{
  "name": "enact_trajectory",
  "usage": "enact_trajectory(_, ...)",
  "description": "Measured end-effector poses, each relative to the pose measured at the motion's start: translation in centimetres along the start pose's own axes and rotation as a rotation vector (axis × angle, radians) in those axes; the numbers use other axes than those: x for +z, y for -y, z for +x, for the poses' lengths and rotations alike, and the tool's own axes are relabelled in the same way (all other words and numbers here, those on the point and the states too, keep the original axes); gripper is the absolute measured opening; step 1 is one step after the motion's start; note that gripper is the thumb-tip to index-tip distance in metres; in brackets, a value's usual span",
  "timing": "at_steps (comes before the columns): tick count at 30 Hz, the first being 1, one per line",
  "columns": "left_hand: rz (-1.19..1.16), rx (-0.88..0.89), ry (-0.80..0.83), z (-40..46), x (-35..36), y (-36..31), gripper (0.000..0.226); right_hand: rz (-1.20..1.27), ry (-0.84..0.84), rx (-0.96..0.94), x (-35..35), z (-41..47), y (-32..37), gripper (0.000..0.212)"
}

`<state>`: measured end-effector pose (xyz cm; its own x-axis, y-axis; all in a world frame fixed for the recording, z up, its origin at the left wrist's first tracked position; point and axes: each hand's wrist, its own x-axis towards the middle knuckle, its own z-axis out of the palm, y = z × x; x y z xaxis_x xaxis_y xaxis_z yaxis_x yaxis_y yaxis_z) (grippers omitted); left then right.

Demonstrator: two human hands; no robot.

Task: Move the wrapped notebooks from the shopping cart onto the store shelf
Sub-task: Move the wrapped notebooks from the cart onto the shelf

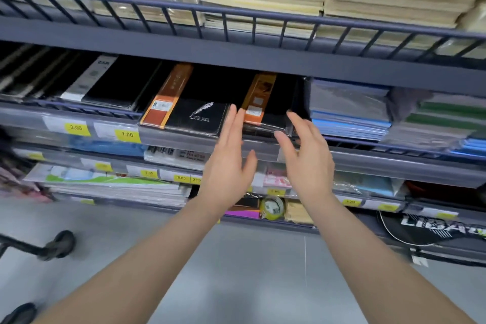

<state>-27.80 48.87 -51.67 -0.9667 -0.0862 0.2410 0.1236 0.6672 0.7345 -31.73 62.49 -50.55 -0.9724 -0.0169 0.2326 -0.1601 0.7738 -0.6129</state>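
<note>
1. Head view: both hands are raised, fingers straight and spread, gripping nothing. The left hand [228, 163] and right hand [306, 158] hover just in front of the grey metal store shelf [236, 63].
2. Landmark: the black plastic-wrapped notebook with an orange band and a white feather print [189, 116]. It lies flat at the shelf's front edge, overhanging the price rail (so likely not yet pushed home).
3. Just right of the landmark lies a second black wrapped notebook with an orange band [263, 110], between the two hands; the right fingertips [290, 114] appear at its wrapper, contact uncertain.
4. Judgement: open palms suit squaring or pushing the stacks back, not lifting.
5. Far below-left of the landmark, a black cart wheel [59, 243] shows; the cart's basket is out of view.
6. Yellow price labels [127, 134] sit below-left of the landmark.
</note>
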Motion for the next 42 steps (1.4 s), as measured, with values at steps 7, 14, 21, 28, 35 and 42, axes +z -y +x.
enact_trajectory(7, -0.215, -0.263, 0.087, 1.5, 0.0, -0.2, 0.073, 0.010, 0.003, 0.149, -0.5, 0.7, -0.1, 0.037)
enact_trajectory(14, -0.128, -0.301, 0.182, 3.2, -0.6, -0.1, 0.061, 0.011, -0.015, 0.150, 0.0, 0.8, 0.3, 0.039)
enact_trajectory(21, 0.032, -0.252, -0.022, 4.0, 0.3, 0.4, 0.031, -0.033, -0.027, 0.177, 0.8, 0.8, 0.7, 0.039)
enact_trajectory(28, 0.370, -0.244, -0.062, 4.2, 1.1, -0.7, 0.028, -0.062, -0.055, 0.169, 0.8, 1.0, 0.5, 0.039)
enact_trajectory(35, 0.407, -0.238, -0.104, 4.0, 2.1, -0.7, 0.025, -0.158, -0.072, 0.152, 0.9, 1.0, 0.3, 0.040)
enact_trajectory(42, 0.527, -0.206, -0.089, 4.3, 1.9, -0.3, 0.028, -0.208, -0.056, 0.124, 0.5, 1.0, 0.2, 0.035)
